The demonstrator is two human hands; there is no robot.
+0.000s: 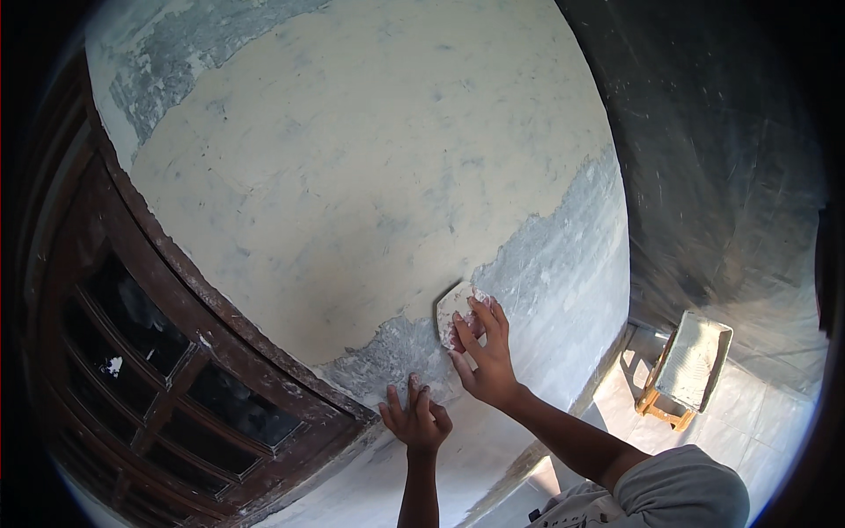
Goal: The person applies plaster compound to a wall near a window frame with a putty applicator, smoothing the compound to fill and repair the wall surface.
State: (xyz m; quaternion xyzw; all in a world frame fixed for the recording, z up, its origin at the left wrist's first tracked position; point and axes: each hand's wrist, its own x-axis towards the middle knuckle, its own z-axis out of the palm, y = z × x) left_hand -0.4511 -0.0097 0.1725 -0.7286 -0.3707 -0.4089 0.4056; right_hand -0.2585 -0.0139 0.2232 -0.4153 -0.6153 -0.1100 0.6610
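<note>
My right hand (482, 356) grips a white, plaster-crusted flat tool (456, 301), a scraper or pad, held against the wall along the lower edge of a patchy cream coat of filler (378, 176). Just left of it and lower, my left hand (418, 418) has its fingers spread, slightly bent, on or very near the bare grey wall surface (378, 352), with nothing in it.
A dark brown wooden frame with small glass panes (202, 387) runs along the left. A darker grey wall (713, 158) stands at the right. Below it, a plaster-smeared tray (695, 361) rests on a small wooden stool (656, 409) on the pale tiled floor (757, 414).
</note>
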